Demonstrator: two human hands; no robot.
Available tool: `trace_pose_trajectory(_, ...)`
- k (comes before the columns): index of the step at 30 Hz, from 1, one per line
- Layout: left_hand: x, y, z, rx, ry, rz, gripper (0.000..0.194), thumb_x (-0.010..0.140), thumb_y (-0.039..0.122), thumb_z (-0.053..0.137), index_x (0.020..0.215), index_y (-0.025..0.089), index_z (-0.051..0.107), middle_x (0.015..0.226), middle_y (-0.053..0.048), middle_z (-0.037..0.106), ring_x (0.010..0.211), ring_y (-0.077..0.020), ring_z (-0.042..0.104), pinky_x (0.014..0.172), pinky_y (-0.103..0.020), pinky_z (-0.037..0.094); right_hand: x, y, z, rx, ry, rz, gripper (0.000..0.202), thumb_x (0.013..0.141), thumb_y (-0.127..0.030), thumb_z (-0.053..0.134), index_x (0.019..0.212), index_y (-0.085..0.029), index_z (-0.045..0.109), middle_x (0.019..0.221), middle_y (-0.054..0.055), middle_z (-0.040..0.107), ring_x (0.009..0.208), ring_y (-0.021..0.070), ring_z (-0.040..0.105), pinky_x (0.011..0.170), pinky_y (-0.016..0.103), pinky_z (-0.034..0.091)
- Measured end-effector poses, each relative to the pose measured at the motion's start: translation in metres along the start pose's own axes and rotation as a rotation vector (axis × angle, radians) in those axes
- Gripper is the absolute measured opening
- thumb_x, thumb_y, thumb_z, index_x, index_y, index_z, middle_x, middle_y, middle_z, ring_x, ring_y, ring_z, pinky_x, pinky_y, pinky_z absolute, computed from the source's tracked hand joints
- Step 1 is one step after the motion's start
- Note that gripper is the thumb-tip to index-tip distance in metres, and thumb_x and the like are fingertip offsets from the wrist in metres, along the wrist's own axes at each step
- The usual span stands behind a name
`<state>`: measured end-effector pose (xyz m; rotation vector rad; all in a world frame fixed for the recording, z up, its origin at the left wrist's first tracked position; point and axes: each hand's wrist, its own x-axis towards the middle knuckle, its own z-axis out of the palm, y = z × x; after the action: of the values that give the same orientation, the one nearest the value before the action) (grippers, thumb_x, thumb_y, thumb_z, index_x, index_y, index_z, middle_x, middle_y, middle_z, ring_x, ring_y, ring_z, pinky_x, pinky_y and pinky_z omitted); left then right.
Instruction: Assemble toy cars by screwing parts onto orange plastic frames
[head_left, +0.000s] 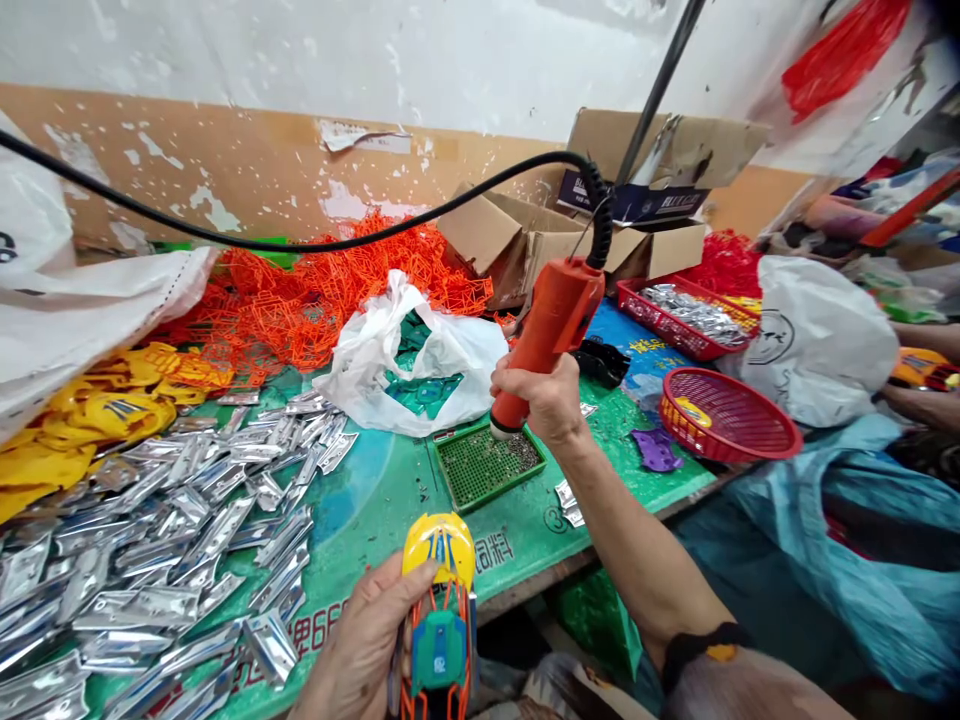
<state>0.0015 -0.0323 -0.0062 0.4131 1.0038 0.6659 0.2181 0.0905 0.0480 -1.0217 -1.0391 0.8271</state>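
Toy car (439, 640) in pinching left hand (364, 630), screwdriver (553, 310) in clenched right hand (551, 397), red "66" (320, 628) on tabletop (367, 515)

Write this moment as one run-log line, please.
left hand: holding toy car | right hand: gripping orange screwdriver | screwdriver tip: over green tray, contact unclear
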Motion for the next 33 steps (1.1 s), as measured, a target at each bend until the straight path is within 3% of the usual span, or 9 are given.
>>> trace_pose_trajectory(5, 0.0, 0.001, 0.002, 0.013, 0.033, 0.0, 0.036, 0.069, 0.034, 0.082, 0.096, 0.012, 0.073, 0.058, -0.003, 0.067, 0.05, -0.0173, 0.064, 0.049, -0.026, 0.055, -0.001, 0.011, 0.003, -0.039, 0.033, -0.022, 0.017, 0.059, -0.024, 0.074, 0.07, -0.018, 0.062, 0.065, -0.002, 0.059, 0.055, 0.0131, 0.054, 0.057, 0.033, 0.048)
trace_pose_trajectory(12, 0.0, 0.004, 0.007, -0.019, 0.092, -0.017, 0.044, 0.067, 0.03, 0.083, 0.105, 0.011, 0.073, 0.08, -0.012, 0.077, 0.056, -0.0203, 0.068, 0.051, -0.028, 0.056, -0.002, 0.012, 0.003, -0.035, 0.064, -0.026, 0.026, 0.057, -0.02, 0.074, 0.081, -0.018, 0.063, 0.065, -0.004, 0.06, 0.057, 0.0141, 0.056, 0.058, 0.033, 0.048)
trace_pose_trajectory(18, -0.002, 0.006, 0.012, -0.03, 0.118, -0.024, 0.042, 0.064, 0.027, 0.085, 0.101, 0.011, 0.075, 0.084, -0.013, 0.078, 0.055, -0.0198, 0.069, 0.051, -0.027, 0.056, -0.005, 0.011, 0.001, -0.067, 0.026, -0.009, 0.014, 0.061, -0.023, 0.072, 0.067, -0.018, 0.06, 0.065, -0.003, 0.058, 0.055, 0.0124, 0.053, 0.057, 0.032, 0.047)
trace_pose_trajectory(21, -0.003, 0.005, 0.011, -0.026, 0.122, -0.032, 0.042, 0.064, 0.027, 0.085, 0.101, 0.011, 0.075, 0.082, -0.012, 0.077, 0.056, -0.0209, 0.069, 0.052, -0.028, 0.057, -0.006, 0.011, 0.0, -0.074, 0.028, -0.019, 0.014, 0.061, -0.024, 0.073, 0.065, -0.019, 0.06, 0.065, -0.003, 0.058, 0.056, 0.0129, 0.053, 0.057, 0.032, 0.047)
trace_pose_trajectory(28, 0.0, 0.002, 0.006, -0.014, 0.107, -0.012, 0.038, 0.066, 0.027, 0.084, 0.099, 0.011, 0.075, 0.067, -0.007, 0.074, 0.048, -0.0162, 0.064, 0.046, -0.024, 0.055, -0.005, 0.012, 0.0, -0.066, 0.049, -0.021, 0.025, 0.059, -0.022, 0.075, 0.082, -0.019, 0.064, 0.066, -0.004, 0.059, 0.058, 0.0136, 0.055, 0.061, 0.034, 0.048)
trace_pose_trajectory(33, 0.002, 0.001, 0.004, -0.019, 0.112, -0.022, 0.03, 0.066, 0.027, 0.084, 0.089, 0.011, 0.074, 0.063, -0.007, 0.072, 0.044, -0.0156, 0.063, 0.043, -0.024, 0.053, -0.005, 0.012, 0.001, -0.035, 0.06, -0.025, 0.024, 0.057, -0.02, 0.076, 0.078, -0.019, 0.064, 0.064, -0.005, 0.06, 0.056, 0.0126, 0.054, 0.062, 0.033, 0.047)
